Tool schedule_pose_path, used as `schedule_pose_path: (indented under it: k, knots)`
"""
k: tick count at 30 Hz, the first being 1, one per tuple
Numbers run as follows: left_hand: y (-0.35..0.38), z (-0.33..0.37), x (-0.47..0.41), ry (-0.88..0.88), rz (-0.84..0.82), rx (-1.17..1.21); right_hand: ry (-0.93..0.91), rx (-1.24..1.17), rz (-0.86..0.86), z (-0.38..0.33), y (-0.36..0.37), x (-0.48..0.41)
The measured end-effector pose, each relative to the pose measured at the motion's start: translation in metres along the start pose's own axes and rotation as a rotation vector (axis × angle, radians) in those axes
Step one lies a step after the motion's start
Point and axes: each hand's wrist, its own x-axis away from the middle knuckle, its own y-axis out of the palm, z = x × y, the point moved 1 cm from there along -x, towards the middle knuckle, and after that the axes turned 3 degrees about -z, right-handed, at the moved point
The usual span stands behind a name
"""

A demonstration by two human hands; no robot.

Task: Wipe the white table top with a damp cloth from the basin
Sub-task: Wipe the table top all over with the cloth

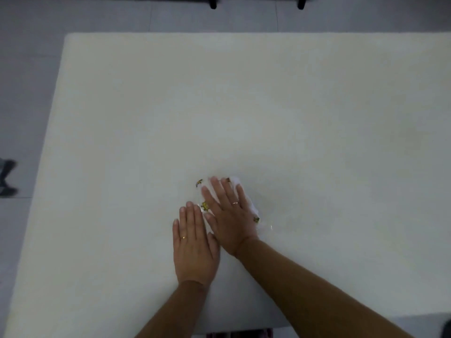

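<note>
The white table top (219,106) fills most of the view. A white cloth (252,206) with small yellow prints lies flat on it near the middle front. My right hand (228,215) presses flat on the cloth, fingers spread, covering most of it. My left hand (194,245) lies flat on the bare table just left of the cloth, its fingertips near the cloth's left edge. A wet sheen (271,226) shows on the table right of the cloth. The basin is out of view.
Grey tiled floor (26,93) surrounds the table on the left and far side. Two dark furniture legs (212,2) stand beyond the far edge. A dark object (7,176) sits on the floor at the left.
</note>
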Motion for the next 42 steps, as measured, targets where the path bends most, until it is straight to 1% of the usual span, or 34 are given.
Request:
schedule_pose_path:
  k: [1,2,3,5,7,9,10,11,12,15,17,18,19,21,23,25,26,27,28,30,32,33,34,35,37,39,40,41,42]
  knots:
    - [-0.001,0.000,0.000,-0.004,0.001,-0.003,-0.049,0.011,0.001,0.010,-0.001,0.004]
    - [-0.002,0.001,0.000,-0.008,0.005,-0.004,-0.051,0.022,0.013,0.023,-0.002,0.008]
    - [-0.002,0.002,0.000,-0.013,0.009,-0.005,-0.004,0.020,0.027,0.039,-0.002,0.012]
    - [-0.004,0.003,0.001,-0.025,0.022,0.007,0.176,-0.022,0.026,0.069,-0.002,0.025]
    - [-0.005,0.003,0.006,-0.062,0.044,0.041,0.361,-0.083,0.028,0.081,-0.001,0.035]
    - [-0.004,0.000,0.019,-0.086,0.055,0.062,0.520,-0.139,0.062,0.067,0.002,0.035]
    - [-0.003,-0.001,0.028,-0.076,0.049,0.062,0.561,-0.163,0.079,0.052,0.002,0.034]
    - [-0.001,-0.001,0.038,-0.059,0.039,0.059,0.559,-0.167,0.095,0.035,0.003,0.033]
    - [0.000,-0.001,0.046,-0.043,0.024,0.051,0.506,-0.149,0.104,0.016,0.004,0.035]
    - [0.003,-0.002,0.057,-0.025,-0.025,-0.001,0.217,-0.050,0.053,-0.023,0.012,0.052]
    - [0.003,-0.003,0.056,-0.025,-0.031,-0.021,0.046,-0.018,0.032,-0.010,0.014,0.060]
    - [0.002,-0.003,0.056,-0.024,-0.033,-0.021,-0.010,-0.001,0.032,0.002,0.015,0.063]
    - [0.002,-0.003,0.056,-0.022,-0.032,-0.016,-0.021,0.008,0.031,0.017,0.015,0.067]
    - [0.002,-0.003,0.056,-0.018,-0.024,-0.001,0.096,0.000,-0.007,0.048,0.013,0.077]
    - [0.004,-0.003,0.057,-0.025,-0.024,0.005,0.290,-0.041,0.023,0.066,0.013,0.086]
    - [0.004,-0.002,0.057,-0.033,-0.015,0.005,0.488,-0.101,0.068,0.055,0.016,0.088]
    - [0.004,-0.002,0.057,-0.027,-0.013,0.002,0.555,-0.128,0.079,0.040,0.017,0.087]
    - [0.002,-0.001,0.057,-0.016,-0.013,0.000,0.565,-0.139,0.082,0.021,0.018,0.086]
    - [0.000,-0.001,0.058,-0.009,-0.012,-0.003,0.503,-0.130,0.089,-0.001,0.020,0.087]
    - [-0.002,-0.002,0.062,-0.018,0.003,-0.004,0.258,-0.075,0.058,-0.036,0.025,0.099]
    - [-0.001,-0.001,0.074,-0.030,0.006,0.008,0.042,-0.035,0.012,-0.030,0.028,0.108]
    - [0.002,0.000,0.086,-0.019,-0.006,0.012,-0.020,-0.014,0.004,-0.017,0.028,0.112]
    - [0.005,0.003,0.098,0.001,-0.022,0.019,-0.033,0.016,0.005,-0.002,0.028,0.117]
    - [0.009,0.005,0.110,0.021,-0.037,0.030,0.013,0.036,0.008,0.014,0.029,0.124]
    - [0.014,0.008,0.124,0.038,-0.058,0.028,0.244,-0.013,0.003,0.039,0.028,0.137]
    - [0.017,0.008,0.126,0.023,-0.059,0.007,0.485,-0.093,0.044,0.041,0.031,0.147]
    - [0.017,0.008,0.125,0.015,-0.062,-0.003,0.561,-0.120,0.059,0.033,0.033,0.148]
    - [0.018,0.008,0.123,0.012,-0.069,-0.013,0.591,-0.138,0.057,0.020,0.033,0.148]
    - [0.018,0.007,0.123,0.012,-0.077,-0.022,0.569,-0.133,0.044,0.005,0.034,0.148]
